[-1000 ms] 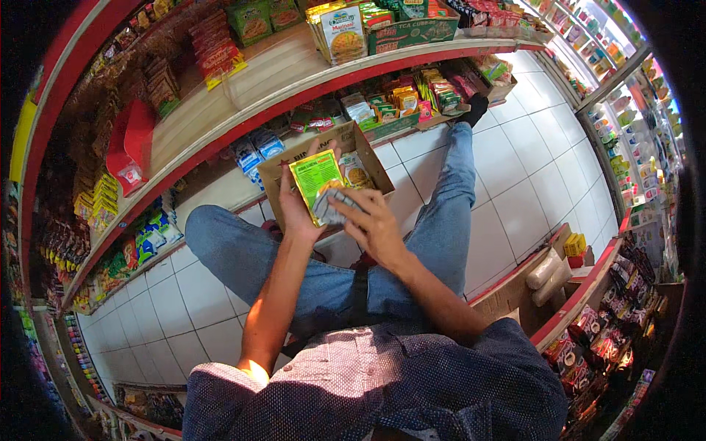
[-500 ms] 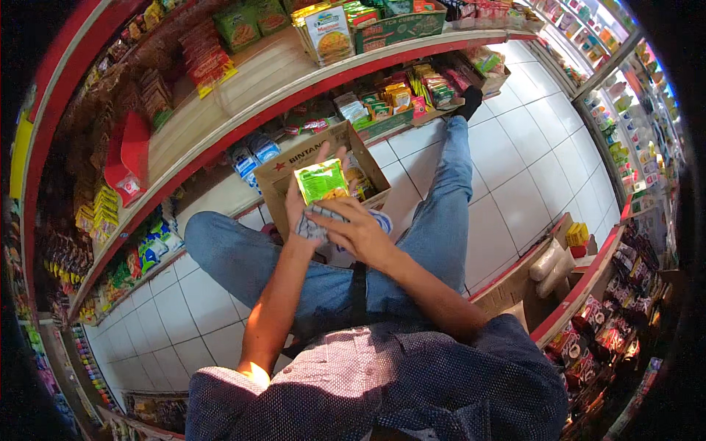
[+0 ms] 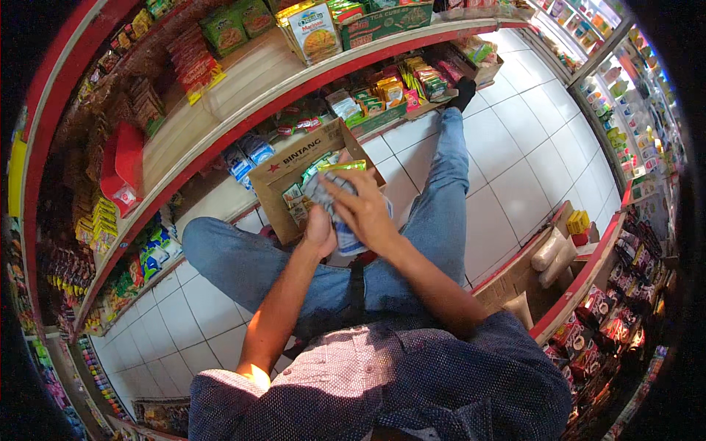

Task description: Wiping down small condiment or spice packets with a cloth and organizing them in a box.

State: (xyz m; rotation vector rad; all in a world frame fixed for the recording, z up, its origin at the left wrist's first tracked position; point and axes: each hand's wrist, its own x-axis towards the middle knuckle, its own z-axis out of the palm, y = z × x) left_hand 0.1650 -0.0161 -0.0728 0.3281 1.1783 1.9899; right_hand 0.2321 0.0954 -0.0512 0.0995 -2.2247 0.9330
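Note:
Over the open cardboard box between my legs, my right hand [image 3: 369, 212] grips a grey patterned cloth [image 3: 323, 192] and presses it against a seasoning packet. The packet's green and yellow edge [image 3: 347, 166] shows just beyond my right fingers. My left hand [image 3: 321, 231] is under the cloth and supports the packet from below; most of its fingers are hidden. Inside the cardboard box [image 3: 273, 197] lie several small packets [image 3: 296, 200], partly covered by my hands. A blue and white item [image 3: 348, 241], blurred, sits below my hands by the box's near side.
Ahead, a red-edged shelf [image 3: 243, 110] carries packets and a green display carton [image 3: 386, 26]. Under it stand rows of sachets [image 3: 390, 92] and blue packs [image 3: 246, 158]. White floor tiles [image 3: 507, 176] lie to the right, beside a low shelf with filled clear bags [image 3: 551, 257].
The packet, face up before, is now tilted and mostly covered by the cloth and my right hand. My right hand has moved up across it; my left hand has turned and come slightly lower.

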